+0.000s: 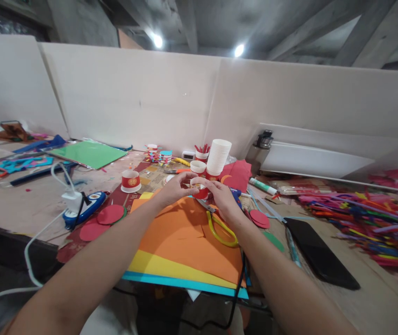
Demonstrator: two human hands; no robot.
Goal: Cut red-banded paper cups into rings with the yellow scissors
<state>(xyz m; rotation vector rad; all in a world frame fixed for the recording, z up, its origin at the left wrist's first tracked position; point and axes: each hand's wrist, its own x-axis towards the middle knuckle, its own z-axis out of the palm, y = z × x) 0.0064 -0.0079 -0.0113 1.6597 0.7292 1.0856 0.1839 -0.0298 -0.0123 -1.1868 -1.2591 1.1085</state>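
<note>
Both my hands meet over the far edge of a stack of coloured paper sheets [185, 242], orange on top. My left hand [176, 188] and my right hand [221, 195] close their fingers round one small red paper cup [199, 188] with a white rim. Yellow-handled scissors [219, 228] lie on the orange sheet just under my right wrist. Behind the held cup stand a tall stack of white cups [219, 157] and another red cup [198, 167].
A red cup [131, 181] stands left of the sheets, near red paper discs [110, 214] and a blue glue gun [85, 208] with a white plug. A black phone [320, 253] lies right. A heap of coloured pipe cleaners [369, 218] fills the far right. A green sheet [89, 154] lies back left.
</note>
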